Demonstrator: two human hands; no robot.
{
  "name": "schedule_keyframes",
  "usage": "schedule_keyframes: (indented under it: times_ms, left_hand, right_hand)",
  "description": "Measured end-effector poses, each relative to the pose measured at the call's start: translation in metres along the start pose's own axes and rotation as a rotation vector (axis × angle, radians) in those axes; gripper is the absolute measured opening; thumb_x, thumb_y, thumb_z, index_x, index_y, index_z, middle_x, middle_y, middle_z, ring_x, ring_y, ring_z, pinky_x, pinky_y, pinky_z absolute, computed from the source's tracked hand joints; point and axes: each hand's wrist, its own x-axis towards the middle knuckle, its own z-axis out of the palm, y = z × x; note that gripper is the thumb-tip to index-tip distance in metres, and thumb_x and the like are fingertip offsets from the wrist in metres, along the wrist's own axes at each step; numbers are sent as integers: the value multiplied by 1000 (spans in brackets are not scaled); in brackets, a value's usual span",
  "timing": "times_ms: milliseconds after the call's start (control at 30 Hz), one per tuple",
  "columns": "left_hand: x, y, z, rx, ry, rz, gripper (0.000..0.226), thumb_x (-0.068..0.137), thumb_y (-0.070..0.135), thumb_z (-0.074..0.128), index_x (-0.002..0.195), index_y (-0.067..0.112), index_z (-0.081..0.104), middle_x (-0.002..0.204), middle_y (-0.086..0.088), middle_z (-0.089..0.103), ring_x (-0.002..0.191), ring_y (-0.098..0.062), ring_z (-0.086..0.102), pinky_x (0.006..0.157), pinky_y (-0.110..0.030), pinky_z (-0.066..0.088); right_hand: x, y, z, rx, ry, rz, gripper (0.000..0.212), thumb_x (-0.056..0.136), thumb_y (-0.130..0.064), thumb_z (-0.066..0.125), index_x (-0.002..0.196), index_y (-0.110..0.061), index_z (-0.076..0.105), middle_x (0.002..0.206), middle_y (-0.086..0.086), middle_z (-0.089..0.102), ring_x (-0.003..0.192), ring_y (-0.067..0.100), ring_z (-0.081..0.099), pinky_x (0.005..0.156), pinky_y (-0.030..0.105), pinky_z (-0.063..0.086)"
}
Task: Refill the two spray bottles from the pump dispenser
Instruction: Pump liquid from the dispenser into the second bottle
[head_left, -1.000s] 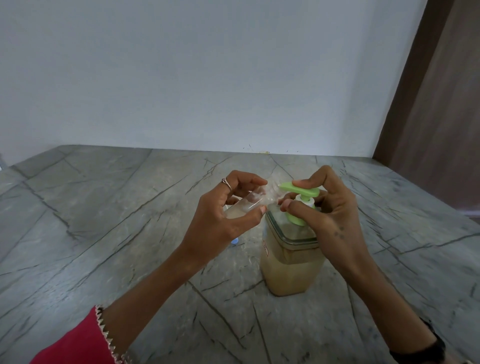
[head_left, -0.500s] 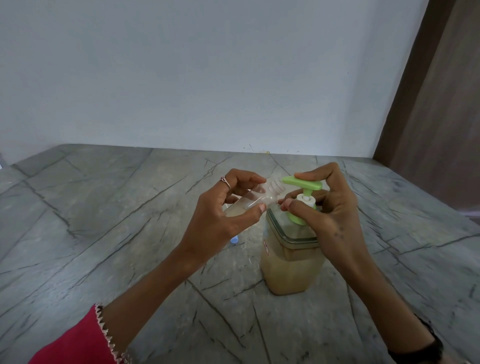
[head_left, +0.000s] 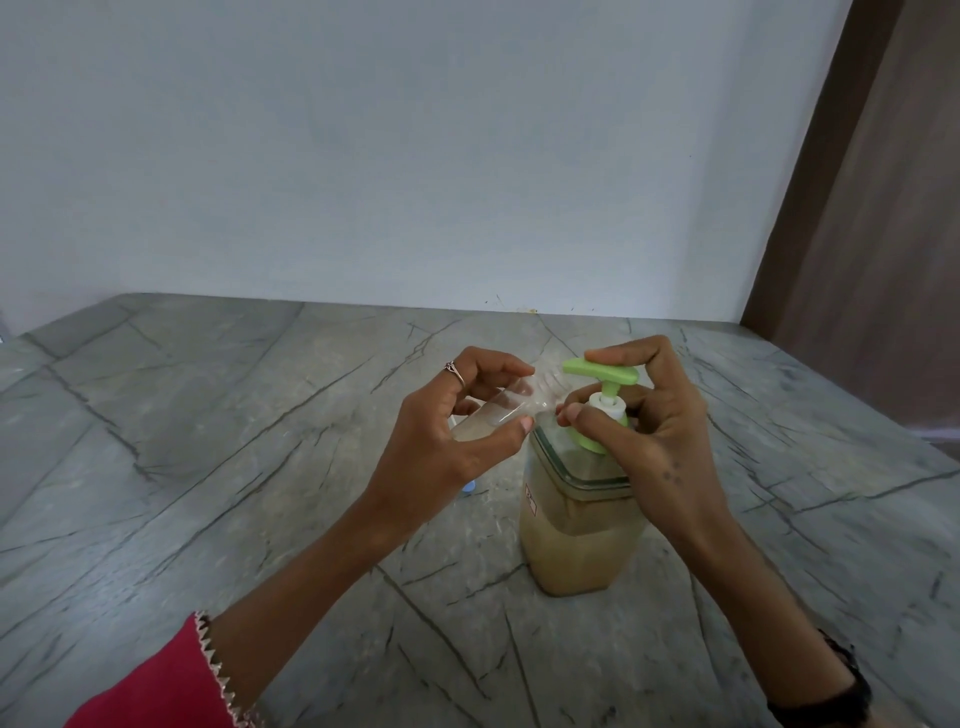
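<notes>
Head camera: the green pump head (head_left: 602, 372) has risen since a second ago, its stem now showing above the white collar, with the right hand (head_left: 649, 415) still curled around it, forefinger on top. The left hand (head_left: 447, 441) keeps pinching the clear spray bottle (head_left: 498, 410) tilted, neck at the spout. The pump dispenser (head_left: 576, 525) stands unmoved on the grey marble counter (head_left: 208, 467).

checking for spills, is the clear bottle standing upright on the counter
No, the left hand holds the clear bottle tilted in the air, neck toward the green pump.
</notes>
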Motion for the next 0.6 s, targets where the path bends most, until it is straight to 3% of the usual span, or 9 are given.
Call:
schedule_keyframes:
  times_ms: [100, 233, 400, 467, 600]
  left_hand:
    - [0, 0, -1, -3, 7, -9, 30, 72, 34, 63, 100, 30, 57, 100, 11, 66, 92, -5, 64, 77, -17, 48]
    - [0, 1, -1, -4, 4, -3, 29, 72, 33, 63, 100, 30, 57, 98, 13, 67, 91, -4, 64, 77, -17, 49]
    - [0, 2, 1, 12, -4, 4, 28, 72, 34, 63, 100, 33, 56, 100, 12, 66, 92, -3, 63, 77, -16, 49]
    - [0, 2, 1, 10, -3, 6, 28, 72, 34, 63, 100, 33, 56, 100, 12, 66, 92, -3, 63, 77, -16, 48]
    - [0, 2, 0, 0, 4, -3, 29, 72, 34, 63, 100, 30, 57, 98, 9, 67, 93, -6, 64, 78, -18, 49]
  right_hand:
    - [0, -1, 1, -13, -3, -1, 37, 79, 3, 70, 94, -28, 55, 81, 7, 72, 72, 21, 70, 63, 35, 56]
    - [1, -1, -2, 9, 25, 3, 23, 72, -13, 69, 87, -22, 55, 78, 11, 71, 74, 28, 70, 66, 42, 57]
    - [3, 1, -6, 13, 56, 24, 22, 66, -26, 71, 77, -17, 54, 83, 11, 71, 75, 37, 67, 65, 51, 54]
    - [3, 0, -6, 20, 59, 20, 23, 65, -28, 70, 77, -16, 54, 81, 11, 71, 74, 34, 68, 65, 47, 55]
    - [1, -2, -6, 45, 35, -9, 23, 71, -14, 70, 89, -18, 55, 80, 10, 71, 72, 20, 71, 65, 27, 58]
